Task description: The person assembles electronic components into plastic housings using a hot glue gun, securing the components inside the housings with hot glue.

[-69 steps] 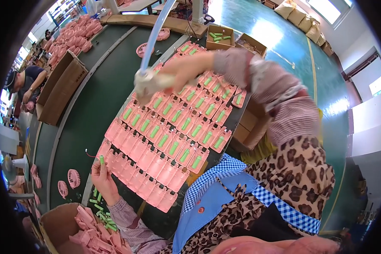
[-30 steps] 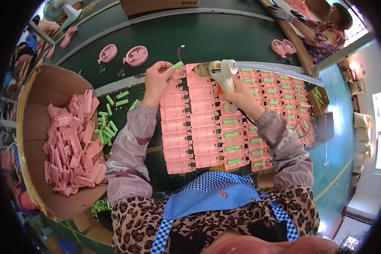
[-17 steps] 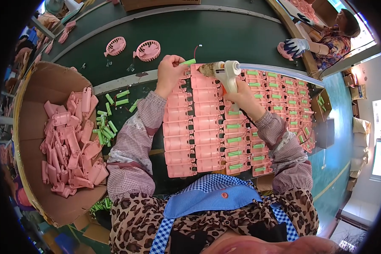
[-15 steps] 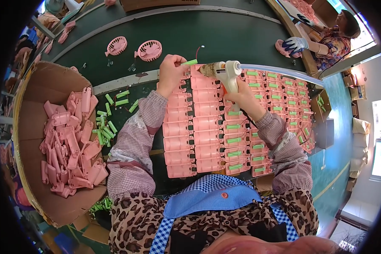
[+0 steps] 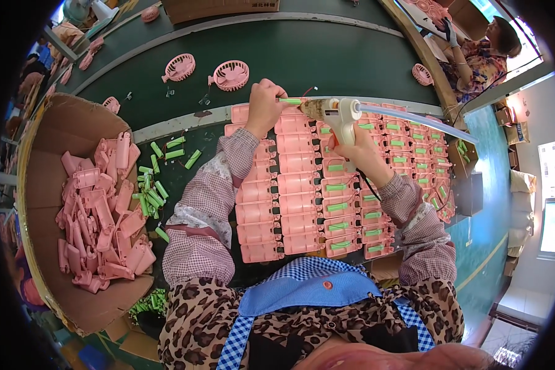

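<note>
My left hand [image 5: 264, 108] pinches a green cylindrical battery [image 5: 291, 100] at the far edge of the laid-out pink shells. In my right hand [image 5: 362, 150] is a white hot glue gun [image 5: 349, 111], its fingers wrapped round the handle. The gun's stained nozzle points left and appears close to the battery's right end; whether they touch, I cannot tell. A long translucent glue stick [image 5: 407, 116] runs from the gun's rear. Below my hands lie rows of pink plastic shells [image 5: 299, 191]. Shells in the columns to the right hold green batteries [image 5: 337, 206]; the left columns hold none.
At left stands a cardboard box [image 5: 49, 185] of loose pink shells [image 5: 98, 213]. Loose green batteries [image 5: 151, 191] lie beside it. Beyond the rail, pink fan heads [image 5: 230, 75] rest on a dark green belt [image 5: 314, 55]. A co-worker [image 5: 484, 58] sits at the far right.
My left hand with the battery and my right hand with the glue gun have shifted right. The fan heads have moved right along the belt. The co-worker's gloved hand has left a fan head.
</note>
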Demonstrator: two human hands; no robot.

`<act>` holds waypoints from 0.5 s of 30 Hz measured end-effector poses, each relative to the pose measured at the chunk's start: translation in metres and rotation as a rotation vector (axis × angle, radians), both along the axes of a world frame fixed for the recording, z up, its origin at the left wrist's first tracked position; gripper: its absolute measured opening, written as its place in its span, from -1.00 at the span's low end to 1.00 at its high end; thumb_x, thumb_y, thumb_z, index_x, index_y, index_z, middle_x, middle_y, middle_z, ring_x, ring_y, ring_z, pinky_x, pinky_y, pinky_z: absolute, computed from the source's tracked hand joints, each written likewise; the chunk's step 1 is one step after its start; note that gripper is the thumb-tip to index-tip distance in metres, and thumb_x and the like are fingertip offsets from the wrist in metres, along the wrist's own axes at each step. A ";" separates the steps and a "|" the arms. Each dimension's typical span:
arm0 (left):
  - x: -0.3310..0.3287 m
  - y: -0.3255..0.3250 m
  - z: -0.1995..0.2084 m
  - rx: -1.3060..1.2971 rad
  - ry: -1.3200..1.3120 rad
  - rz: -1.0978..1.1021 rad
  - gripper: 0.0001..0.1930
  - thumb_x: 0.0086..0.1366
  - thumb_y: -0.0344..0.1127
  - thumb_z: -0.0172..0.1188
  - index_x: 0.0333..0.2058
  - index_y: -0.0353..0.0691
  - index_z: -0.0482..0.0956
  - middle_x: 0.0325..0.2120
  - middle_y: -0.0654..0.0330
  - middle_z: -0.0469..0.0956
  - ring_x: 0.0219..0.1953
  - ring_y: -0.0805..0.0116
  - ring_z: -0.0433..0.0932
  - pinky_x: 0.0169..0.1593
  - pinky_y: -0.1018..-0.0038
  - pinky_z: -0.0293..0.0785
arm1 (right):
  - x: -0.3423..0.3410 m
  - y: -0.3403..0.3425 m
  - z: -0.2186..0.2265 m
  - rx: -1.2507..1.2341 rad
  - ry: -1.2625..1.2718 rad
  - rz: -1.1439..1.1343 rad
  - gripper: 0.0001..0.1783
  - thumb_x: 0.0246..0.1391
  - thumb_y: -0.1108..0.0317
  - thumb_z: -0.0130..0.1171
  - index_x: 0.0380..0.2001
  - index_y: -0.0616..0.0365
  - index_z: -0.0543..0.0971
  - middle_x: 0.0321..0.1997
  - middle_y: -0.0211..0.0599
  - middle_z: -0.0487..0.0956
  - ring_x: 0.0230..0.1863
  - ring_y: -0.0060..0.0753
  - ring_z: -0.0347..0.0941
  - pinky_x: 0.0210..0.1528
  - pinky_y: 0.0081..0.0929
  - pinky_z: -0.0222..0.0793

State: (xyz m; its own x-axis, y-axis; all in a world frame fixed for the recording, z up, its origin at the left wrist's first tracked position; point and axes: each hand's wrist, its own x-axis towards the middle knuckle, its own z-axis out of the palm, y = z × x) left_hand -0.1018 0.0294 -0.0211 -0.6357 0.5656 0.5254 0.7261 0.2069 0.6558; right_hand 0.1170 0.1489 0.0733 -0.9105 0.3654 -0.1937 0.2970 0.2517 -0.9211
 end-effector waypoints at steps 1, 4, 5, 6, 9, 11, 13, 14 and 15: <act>0.000 0.001 -0.001 -0.028 0.014 0.000 -0.83 -0.18 -0.37 0.42 -0.56 -0.18 0.61 -0.42 0.18 0.43 -0.28 0.18 0.36 -0.19 0.31 0.31 | 0.002 0.001 -0.001 0.010 0.018 0.027 -0.74 -0.18 0.53 0.13 -0.30 0.26 0.45 -0.41 -0.38 0.53 -0.39 -0.57 0.44 -0.33 -0.54 0.39; 0.001 0.002 -0.005 -0.067 0.032 0.004 -0.84 -0.19 -0.38 0.42 -0.56 -0.17 0.62 -0.42 0.20 0.41 -0.27 0.18 0.35 -0.20 0.30 0.31 | 0.007 0.002 -0.001 0.047 0.036 0.066 -0.76 -0.11 0.50 0.10 -0.28 0.28 0.46 -0.37 -0.38 0.52 -0.36 -0.58 0.42 -0.38 -0.55 0.37; 0.002 0.003 -0.006 -0.080 0.036 0.008 -0.85 -0.18 -0.39 0.40 -0.56 -0.17 0.62 -0.43 0.20 0.40 -0.27 0.18 0.34 -0.20 0.29 0.30 | 0.007 0.001 -0.001 0.048 0.035 0.065 -0.76 -0.11 0.50 0.10 -0.28 0.28 0.46 -0.37 -0.38 0.52 -0.36 -0.58 0.42 -0.38 -0.55 0.37; 0.001 0.002 -0.008 -0.081 0.036 0.008 -0.85 -0.18 -0.39 0.40 -0.56 -0.17 0.62 -0.43 0.20 0.40 -0.27 0.18 0.34 -0.20 0.29 0.30 | 0.005 -0.001 0.000 0.031 0.042 0.044 -0.76 -0.11 0.50 0.11 -0.28 0.27 0.46 -0.37 -0.37 0.52 -0.37 -0.58 0.42 -0.40 -0.55 0.38; 0.000 0.002 -0.013 -0.069 0.060 0.019 -0.89 -0.15 -0.40 0.37 -0.57 -0.18 0.63 -0.44 0.21 0.38 -0.26 0.19 0.34 -0.20 0.28 0.30 | -0.001 -0.006 0.003 0.001 0.037 -0.010 -0.76 -0.14 0.51 0.11 -0.31 0.27 0.46 -0.39 -0.36 0.52 -0.38 -0.56 0.43 -0.36 -0.53 0.39; 0.000 0.003 -0.015 -0.060 0.039 0.019 -0.93 -0.13 -0.42 0.33 -0.58 -0.18 0.62 -0.44 0.21 0.38 -0.26 0.19 0.34 -0.20 0.27 0.30 | -0.006 -0.008 0.006 -0.010 0.025 -0.041 -0.77 -0.18 0.53 0.12 -0.34 0.27 0.46 -0.40 -0.36 0.52 -0.38 -0.55 0.45 -0.31 -0.52 0.40; 0.000 0.004 -0.016 -0.061 0.045 0.024 -0.93 -0.13 -0.43 0.32 -0.58 -0.18 0.62 -0.44 0.20 0.38 -0.26 0.18 0.34 -0.20 0.27 0.30 | -0.008 -0.009 0.009 0.006 -0.005 -0.082 -0.76 -0.19 0.52 0.13 -0.33 0.28 0.45 -0.41 -0.34 0.52 -0.40 -0.52 0.45 -0.34 -0.51 0.40; 0.000 0.004 -0.017 -0.061 0.051 0.029 -0.93 -0.12 -0.43 0.31 -0.57 -0.18 0.62 -0.44 0.20 0.38 -0.25 0.18 0.34 -0.20 0.27 0.30 | -0.007 -0.008 0.006 0.006 -0.008 -0.082 -0.76 -0.19 0.52 0.13 -0.33 0.28 0.45 -0.41 -0.34 0.52 -0.40 -0.52 0.45 -0.34 -0.51 0.40; 0.000 0.005 -0.018 -0.061 0.051 0.029 -0.93 -0.12 -0.43 0.31 -0.57 -0.18 0.62 -0.44 0.20 0.38 -0.25 0.18 0.34 -0.20 0.27 0.30 | -0.005 -0.006 0.001 0.031 0.005 -0.057 -0.76 -0.16 0.50 0.13 -0.32 0.28 0.45 -0.41 -0.35 0.51 -0.42 -0.55 0.43 -0.40 -0.52 0.38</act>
State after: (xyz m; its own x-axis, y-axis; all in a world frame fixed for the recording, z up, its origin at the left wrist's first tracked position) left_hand -0.1022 0.0340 -0.0394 -0.6254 0.5794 0.5226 0.7514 0.2667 0.6036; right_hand 0.1117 0.1426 0.0740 -0.8887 0.4227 -0.1773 0.3075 0.2629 -0.9145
